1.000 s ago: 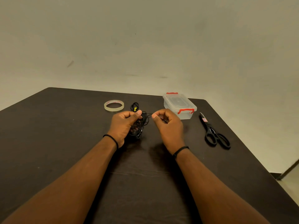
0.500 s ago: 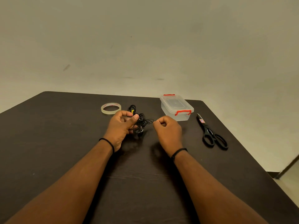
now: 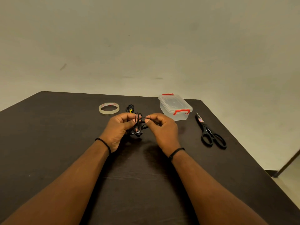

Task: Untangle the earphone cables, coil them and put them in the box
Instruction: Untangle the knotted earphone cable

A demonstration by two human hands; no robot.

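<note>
We're mid-untangle: left hand [image 3: 119, 127] grips the tangled black earphone cable clump [image 3: 137, 127] just above the dark bench [image 3: 48, 143], right hand [image 3: 162, 127] pinches one strand, closed clear plastic box with red latches [image 3: 175, 107] nearby; next we probably pull that strand free.

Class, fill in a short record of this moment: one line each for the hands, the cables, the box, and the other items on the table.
left hand: grips the tangled earphone cables
right hand: pinches one strand of the tangle
cables: bunched, held between both hands
box: clear plastic, lid on, red clips
other items: tape roll, black scissors
table: dark
</note>
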